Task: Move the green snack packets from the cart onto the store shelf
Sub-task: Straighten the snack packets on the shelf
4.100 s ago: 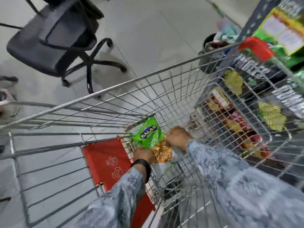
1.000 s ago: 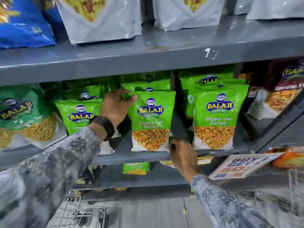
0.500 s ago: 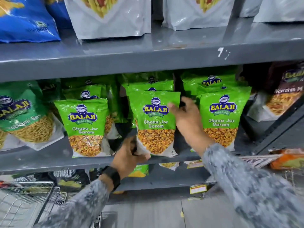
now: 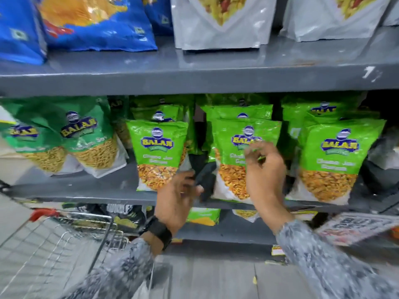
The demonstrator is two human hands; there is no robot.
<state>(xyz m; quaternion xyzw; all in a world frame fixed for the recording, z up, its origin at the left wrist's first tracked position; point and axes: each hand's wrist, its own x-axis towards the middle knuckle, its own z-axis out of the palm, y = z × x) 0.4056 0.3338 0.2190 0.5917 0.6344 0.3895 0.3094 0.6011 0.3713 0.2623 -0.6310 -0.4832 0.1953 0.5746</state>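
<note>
Head view: the grey shelf (image 4: 86, 188) now carries the middle green packet (image 4: 235, 160), standing upright. Your right hand (image 4: 265, 175) has lifted off its front, fingers loosely spread; your left hand (image 4: 174, 201), below-left, is open too. That placement looks finished.

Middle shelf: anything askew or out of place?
Mostly tidy. The darker green packets at the left end lean sideways, while the three light green packets stand upright in front. Both hands are motion-blurred, off the packets.
</note>
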